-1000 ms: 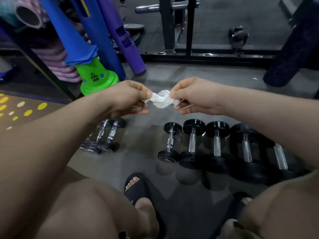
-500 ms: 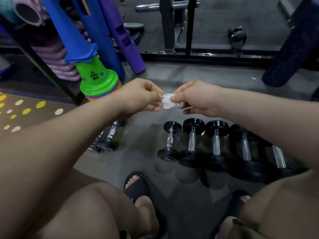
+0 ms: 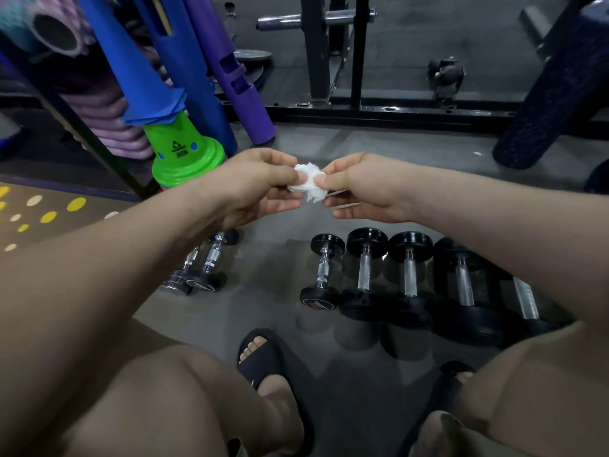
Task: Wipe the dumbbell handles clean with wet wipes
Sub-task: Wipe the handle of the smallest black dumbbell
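Above the grey floor [image 3: 273, 311], at the middle of the view, a crumpled white wipe [image 3: 308, 185] sits between the two hands. The left hand [image 3: 260, 186] pinches its left side with thumb and curled fingers. The right hand [image 3: 365, 189] pinches its right side with thumb and forefinger, and its lower fingers lie stretched out beneath. Both hands touch the wipe and almost meet.

Below the hands, well apart from the wipe, a row of dumbbells [image 3: 410, 275] lies on the floor. They are side by side, black heads close together, chrome handles [image 3: 364, 273] pointing away from the person. The smallest dumbbell [image 3: 323, 272] is at the row's left end; the right end runs under the right forearm. A separate pair [image 3: 209, 263] of small dumbbells lies further left, tilted, partly hidden by the left forearm.

Bare knees fill the lower corners, and a foot in a black slide [image 3: 263, 361] rests on the floor between them. Beyond the left hand stands a green cone [image 3: 184, 156], with blue tubes [image 3: 184, 61] and a purple tube [image 3: 237, 74] just behind it. A black rack [image 3: 316, 61] stands at the back.
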`<action>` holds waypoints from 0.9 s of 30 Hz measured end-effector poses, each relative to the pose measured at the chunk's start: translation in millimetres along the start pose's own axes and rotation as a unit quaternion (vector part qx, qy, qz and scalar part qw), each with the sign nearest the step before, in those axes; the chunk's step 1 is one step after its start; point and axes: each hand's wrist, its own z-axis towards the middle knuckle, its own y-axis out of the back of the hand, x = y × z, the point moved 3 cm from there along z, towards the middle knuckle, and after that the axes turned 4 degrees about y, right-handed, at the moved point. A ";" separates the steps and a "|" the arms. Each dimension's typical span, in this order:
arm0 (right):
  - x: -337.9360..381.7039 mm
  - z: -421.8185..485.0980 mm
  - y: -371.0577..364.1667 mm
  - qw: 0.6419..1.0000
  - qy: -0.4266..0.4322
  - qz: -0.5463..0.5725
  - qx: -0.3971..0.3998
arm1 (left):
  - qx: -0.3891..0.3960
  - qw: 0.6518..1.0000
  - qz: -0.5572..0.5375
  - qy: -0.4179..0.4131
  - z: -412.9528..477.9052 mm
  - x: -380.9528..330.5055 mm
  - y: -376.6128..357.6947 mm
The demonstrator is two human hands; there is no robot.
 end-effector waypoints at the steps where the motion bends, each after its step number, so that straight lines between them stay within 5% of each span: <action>1: 2.6 0.9 -0.4 1.000 0.003 0.017 -0.004 | -0.014 1.000 0.004 -0.002 -0.9 -0.7 1.6; 9: 6.8 13.6 -21.8 0.992 -0.011 0.119 -0.039 | -0.050 0.998 -0.038 0.005 -11.9 17.5 4.4; 17: -74.1 21.7 -18.1 0.995 -0.050 -0.072 -0.039 | -0.185 0.982 -0.028 0.021 -4.7 87.2 2.1; 27: -227.5 63.9 -12.4 0.921 -0.078 -0.377 -0.052 | -0.232 0.957 0.153 0.080 67.9 225.7 27.9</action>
